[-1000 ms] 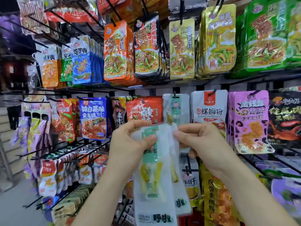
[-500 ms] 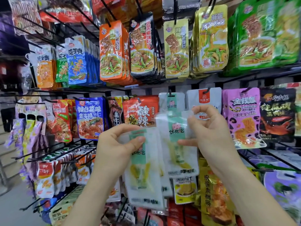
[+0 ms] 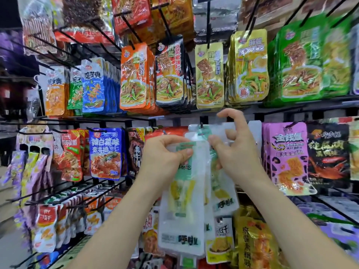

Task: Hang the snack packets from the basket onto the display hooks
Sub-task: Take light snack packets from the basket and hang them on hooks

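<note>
While the left hand point(image 3: 165, 162) grips a stack of white snack packets point(image 3: 180, 216) by its upper edge, the right hand point(image 3: 239, 156) pinches a single packet point(image 3: 223, 199). This packet hangs long axis vertical, with its header just beside the display hook point(image 3: 202, 125), which is nearer the right hand.

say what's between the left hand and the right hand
Head view: white snack packets with green stripes fill the gap; the left hand and right hand both pinch them.
</note>
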Demonstrator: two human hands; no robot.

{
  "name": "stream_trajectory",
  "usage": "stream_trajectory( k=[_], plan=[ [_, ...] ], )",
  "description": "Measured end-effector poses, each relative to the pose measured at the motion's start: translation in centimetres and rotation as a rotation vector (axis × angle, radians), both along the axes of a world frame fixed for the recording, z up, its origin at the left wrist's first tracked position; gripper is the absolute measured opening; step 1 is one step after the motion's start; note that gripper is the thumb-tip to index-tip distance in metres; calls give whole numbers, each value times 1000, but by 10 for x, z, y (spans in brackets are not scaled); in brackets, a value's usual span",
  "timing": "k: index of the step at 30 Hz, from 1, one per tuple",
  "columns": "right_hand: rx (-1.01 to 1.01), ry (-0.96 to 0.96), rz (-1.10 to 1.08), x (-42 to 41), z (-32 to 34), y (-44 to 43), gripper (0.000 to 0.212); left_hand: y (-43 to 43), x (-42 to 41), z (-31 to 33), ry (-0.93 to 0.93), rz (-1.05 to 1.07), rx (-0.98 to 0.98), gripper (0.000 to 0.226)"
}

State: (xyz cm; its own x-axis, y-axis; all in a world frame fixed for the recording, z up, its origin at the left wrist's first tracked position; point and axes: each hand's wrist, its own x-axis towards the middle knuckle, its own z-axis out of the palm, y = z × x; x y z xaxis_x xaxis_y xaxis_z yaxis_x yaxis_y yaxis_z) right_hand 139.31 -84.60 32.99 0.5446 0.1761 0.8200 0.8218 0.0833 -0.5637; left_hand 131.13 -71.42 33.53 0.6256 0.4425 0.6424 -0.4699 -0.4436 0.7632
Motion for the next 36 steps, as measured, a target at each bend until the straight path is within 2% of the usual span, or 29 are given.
stream_trajectory(
  k=[2,5,14,17,20,26,31,34,36],
  plan=[
    [-6,-44,-19,9,7,4,30,-1,5,9,-6,-1,-1,26],
    [5,14,-8,16,17,8,23,1,11,17,9,-8,25,29],
    [-116,140,-33,32,14,14,28,11,24,15,110,-28,78,31],
    [-217,135,-67,35,16,12,33,16,28,16,222,-35,154,44],
    [-366,73,-174,38,19,7,36,18,32,15,315,-28,254,61],
    [-570,-97,-415,46,20,6,41,20,34,18,381,68,446,75],
    [-656,-203,-531,50,14,6,52,13,46,14,442,-30,426,78],
    [-625,-311,-631,48,11,3,48,8,57,18,495,-40,399,80],
    [-495,-269,-495,47,12,2,43,3,63,22,534,-21,429,81]
  ],
)
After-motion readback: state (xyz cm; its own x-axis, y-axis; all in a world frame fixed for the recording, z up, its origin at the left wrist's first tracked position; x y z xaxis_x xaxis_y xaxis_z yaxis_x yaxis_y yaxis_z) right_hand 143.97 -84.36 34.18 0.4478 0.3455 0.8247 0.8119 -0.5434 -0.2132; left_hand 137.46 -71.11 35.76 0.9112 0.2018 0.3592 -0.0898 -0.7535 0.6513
